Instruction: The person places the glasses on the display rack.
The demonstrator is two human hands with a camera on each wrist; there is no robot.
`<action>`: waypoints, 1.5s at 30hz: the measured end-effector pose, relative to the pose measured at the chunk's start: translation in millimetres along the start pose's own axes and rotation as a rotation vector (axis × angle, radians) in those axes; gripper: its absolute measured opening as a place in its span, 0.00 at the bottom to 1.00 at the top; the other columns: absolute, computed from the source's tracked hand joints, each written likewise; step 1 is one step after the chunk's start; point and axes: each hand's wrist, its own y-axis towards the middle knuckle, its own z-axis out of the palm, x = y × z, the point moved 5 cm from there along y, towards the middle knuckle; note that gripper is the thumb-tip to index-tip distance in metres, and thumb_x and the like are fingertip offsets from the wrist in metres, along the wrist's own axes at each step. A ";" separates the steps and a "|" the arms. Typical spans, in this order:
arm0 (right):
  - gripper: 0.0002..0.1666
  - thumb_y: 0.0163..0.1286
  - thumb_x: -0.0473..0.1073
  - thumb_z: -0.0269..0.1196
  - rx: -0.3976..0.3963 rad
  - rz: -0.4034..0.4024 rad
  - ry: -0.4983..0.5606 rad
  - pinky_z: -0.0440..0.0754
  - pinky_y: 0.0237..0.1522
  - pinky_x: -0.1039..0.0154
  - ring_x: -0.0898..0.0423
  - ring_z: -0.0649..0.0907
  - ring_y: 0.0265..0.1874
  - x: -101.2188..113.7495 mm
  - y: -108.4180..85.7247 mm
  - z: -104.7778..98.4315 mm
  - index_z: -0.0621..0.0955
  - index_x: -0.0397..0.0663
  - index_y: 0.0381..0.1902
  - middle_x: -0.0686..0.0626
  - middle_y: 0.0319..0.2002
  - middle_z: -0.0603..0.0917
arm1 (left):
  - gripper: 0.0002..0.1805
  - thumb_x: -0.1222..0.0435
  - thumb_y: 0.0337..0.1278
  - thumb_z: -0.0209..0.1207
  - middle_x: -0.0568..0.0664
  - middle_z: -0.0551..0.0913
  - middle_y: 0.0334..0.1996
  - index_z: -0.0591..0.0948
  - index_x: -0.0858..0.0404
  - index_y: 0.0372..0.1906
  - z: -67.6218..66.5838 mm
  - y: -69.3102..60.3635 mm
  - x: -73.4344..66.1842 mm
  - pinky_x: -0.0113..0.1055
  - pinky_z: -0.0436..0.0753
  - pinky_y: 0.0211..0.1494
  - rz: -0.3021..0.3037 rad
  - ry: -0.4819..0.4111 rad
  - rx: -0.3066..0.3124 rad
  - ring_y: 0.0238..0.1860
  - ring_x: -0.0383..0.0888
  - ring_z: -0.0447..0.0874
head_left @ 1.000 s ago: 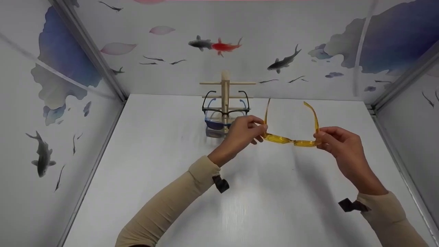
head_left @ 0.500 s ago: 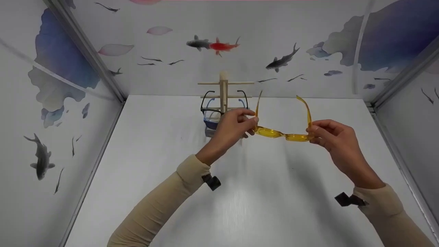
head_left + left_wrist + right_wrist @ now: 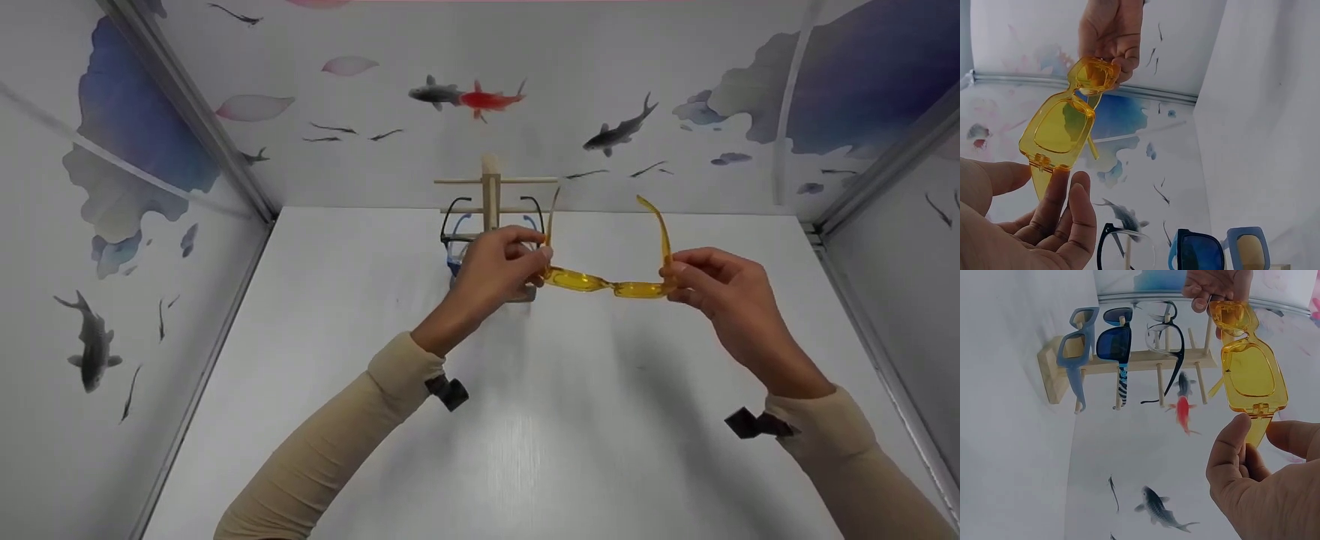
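Observation:
Yellow see-through sunglasses (image 3: 576,280) are held up in the air, temples unfolded and pointing toward the back wall. My left hand (image 3: 499,266) pinches them at the left hinge, partly in front of the wooden glasses rack (image 3: 491,196). At the opposite hinge my right hand (image 3: 724,304) pinches the other corner between thumb and fingers. In the right wrist view the rack carries black-framed clear glasses (image 3: 1178,343), dark blue sunglasses (image 3: 1113,344) with striped temples, and grey-blue sunglasses (image 3: 1075,349) with brownish lenses. The rack's end pegs (image 3: 1201,382), nearest the yellow pair, bear no glasses.
The rack stands on a white tabletop (image 3: 360,420) close to the back wall (image 3: 300,172), which is printed with fish and petals. Side walls with metal edging (image 3: 202,375) enclose the table left and right.
Both hands have carried the yellow sunglasses left and toward the back wall, nearer to the rack. My left hand now covers more of the rack and the glasses on it.

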 end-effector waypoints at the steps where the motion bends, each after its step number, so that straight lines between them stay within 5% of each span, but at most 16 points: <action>1: 0.28 0.80 0.43 0.71 0.004 -0.004 -0.002 0.91 0.51 0.64 0.53 0.90 0.46 1.0 0.6 1.2 0.80 0.22 0.61 0.42 0.50 0.89 | 0.18 0.62 0.80 0.65 0.52 0.92 0.41 0.85 0.65 0.66 -1.3 -0.3 -1.0 0.37 0.93 0.48 0.006 0.006 -0.003 0.43 0.52 0.93; 11: 0.25 0.79 0.42 0.72 0.031 -0.017 0.021 0.91 0.51 0.64 0.53 0.90 0.45 8.4 8.4 11.3 0.81 0.24 0.60 0.40 0.50 0.89 | 0.20 0.64 0.81 0.64 0.56 0.93 0.48 0.82 0.68 0.69 -14.4 -3.7 -9.1 0.51 0.92 0.58 0.019 -0.009 -0.021 0.46 0.53 0.94; 20: 0.27 0.79 0.43 0.72 0.042 -0.016 0.034 0.91 0.51 0.63 0.52 0.90 0.46 18.9 16.2 18.7 0.81 0.24 0.60 0.40 0.50 0.89 | 0.21 0.62 0.81 0.64 0.55 0.92 0.43 0.82 0.68 0.69 -25.5 -4.3 -17.9 0.40 0.93 0.47 0.050 0.032 -0.036 0.46 0.57 0.93; 28: 0.27 0.79 0.43 0.72 0.073 -0.048 0.024 0.91 0.52 0.62 0.51 0.90 0.46 28.0 28.5 29.8 0.81 0.22 0.61 0.39 0.49 0.88 | 0.20 0.59 0.82 0.63 0.51 0.92 0.40 0.84 0.63 0.69 -38.6 -8.1 -19.5 0.35 0.87 0.37 0.061 0.068 -0.080 0.40 0.50 0.90; 37: 0.26 0.79 0.41 0.72 0.110 -0.032 0.075 0.91 0.52 0.61 0.50 0.89 0.48 30.7 40.9 41.8 0.80 0.22 0.60 0.40 0.48 0.88 | 0.18 0.61 0.82 0.63 0.53 0.92 0.40 0.84 0.66 0.66 -50.2 -10.3 -26.3 0.51 0.91 0.52 0.091 0.049 -0.113 0.41 0.50 0.91; 45: 0.21 0.79 0.42 0.72 0.125 -0.037 0.046 0.91 0.53 0.62 0.48 0.88 0.50 33.3 50.4 54.0 0.84 0.29 0.57 0.39 0.50 0.88 | 0.19 0.60 0.82 0.64 0.54 0.92 0.40 0.84 0.66 0.66 -63.4 -11.2 -27.6 0.45 0.91 0.48 0.066 0.058 -0.130 0.41 0.53 0.91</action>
